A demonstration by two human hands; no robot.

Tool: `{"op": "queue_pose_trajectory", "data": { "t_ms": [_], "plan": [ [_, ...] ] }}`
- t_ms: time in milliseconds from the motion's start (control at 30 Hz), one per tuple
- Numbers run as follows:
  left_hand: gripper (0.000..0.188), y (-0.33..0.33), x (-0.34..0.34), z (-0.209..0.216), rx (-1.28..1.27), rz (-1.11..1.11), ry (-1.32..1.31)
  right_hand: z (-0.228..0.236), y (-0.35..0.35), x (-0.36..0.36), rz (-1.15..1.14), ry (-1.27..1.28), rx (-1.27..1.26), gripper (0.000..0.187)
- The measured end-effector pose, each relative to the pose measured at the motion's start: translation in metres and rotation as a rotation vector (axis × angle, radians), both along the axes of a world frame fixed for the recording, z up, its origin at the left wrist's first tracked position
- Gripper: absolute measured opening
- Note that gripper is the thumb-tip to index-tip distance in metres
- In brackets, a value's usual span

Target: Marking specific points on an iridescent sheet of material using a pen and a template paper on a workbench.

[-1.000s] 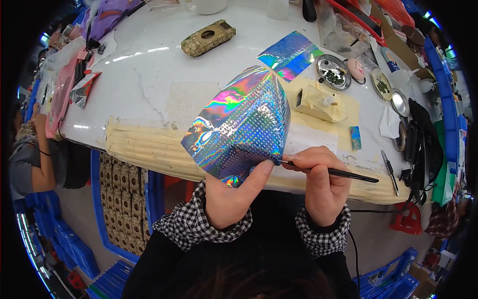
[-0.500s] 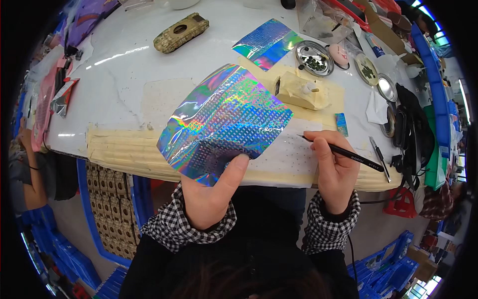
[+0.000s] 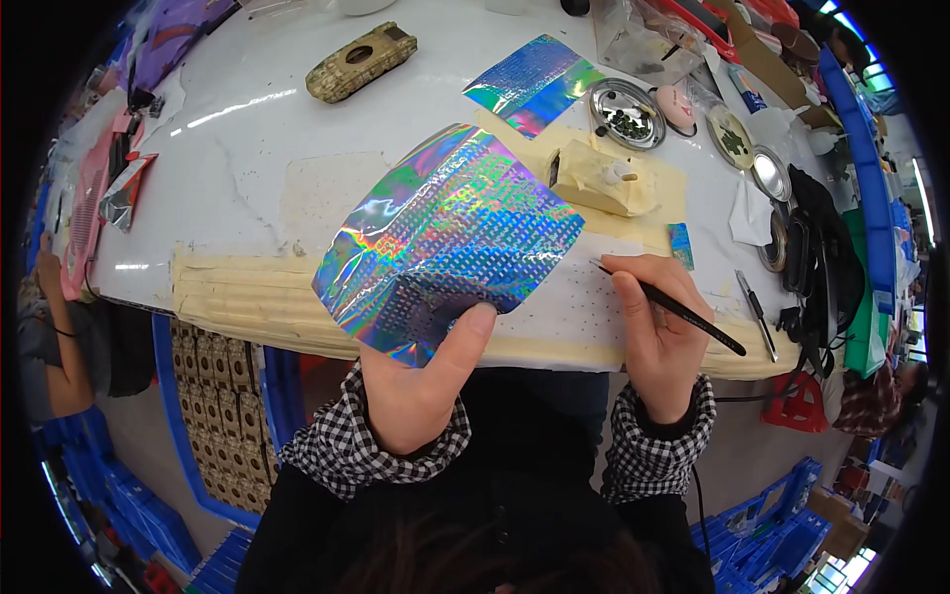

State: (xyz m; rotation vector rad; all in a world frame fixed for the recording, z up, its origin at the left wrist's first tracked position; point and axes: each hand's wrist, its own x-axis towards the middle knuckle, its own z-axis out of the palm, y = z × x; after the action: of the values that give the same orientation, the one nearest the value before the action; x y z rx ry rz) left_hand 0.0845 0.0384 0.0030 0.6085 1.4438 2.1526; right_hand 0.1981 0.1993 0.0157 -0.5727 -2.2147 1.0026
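Observation:
My left hand [image 3: 421, 401] holds a shiny rainbow holographic sheet [image 3: 455, 233] by its near edge, thumb on top. The sheet, covered in rows of small marks, is tilted up above the table. To its right, my right hand [image 3: 665, 332] is closed around slim black tweezers [image 3: 705, 325], which point up and left. Their tip is over white paper [image 3: 579, 307] dotted with tiny dark specks; I cannot make out anything in it. Beyond the paper sits a cream block [image 3: 599, 183] with a short peg. A small holographic strip [image 3: 679, 246] lies beside it.
At the back are a camouflaged toy tank hull [image 3: 361, 64] and another holographic sheet [image 3: 532, 87]. Right of these stand round tins [image 3: 627, 114] with small dark green parts. A pen-like knife [image 3: 757, 315] lies far right. Below left, a blue crate [image 3: 183, 436] holds several hulls.
The tweezers have turned within my right fingers, and their rear end has swung slightly down and left. My left hand and the holographic sheet have hardly moved.

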Motion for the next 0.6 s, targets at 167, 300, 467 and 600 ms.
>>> {"op": "queue_pose_trajectory", "data": {
  "t_ms": [167, 300, 467, 600],
  "plan": [
    [0.034, 0.000, 0.000, 0.002, 0.002, 0.011, -0.035, 0.011, -0.006, 0.005, -0.038, 0.172, -0.087, 0.012],
    [0.029, 0.000, -0.001, 0.004, 0.018, 0.005, -0.124, 0.018, -0.018, -0.002, 0.228, 0.341, -0.033, 0.016],
    [0.027, -0.003, 0.000, 0.010, -0.052, -0.026, -0.135, 0.010, -0.033, -0.021, 0.378, 0.406, -0.213, 0.016],
    [0.028, -0.003, 0.000, 0.011, -0.066, -0.025, -0.157, 0.006, -0.036, -0.026, 0.349, 0.386, -0.268, 0.014]
  ]
}}
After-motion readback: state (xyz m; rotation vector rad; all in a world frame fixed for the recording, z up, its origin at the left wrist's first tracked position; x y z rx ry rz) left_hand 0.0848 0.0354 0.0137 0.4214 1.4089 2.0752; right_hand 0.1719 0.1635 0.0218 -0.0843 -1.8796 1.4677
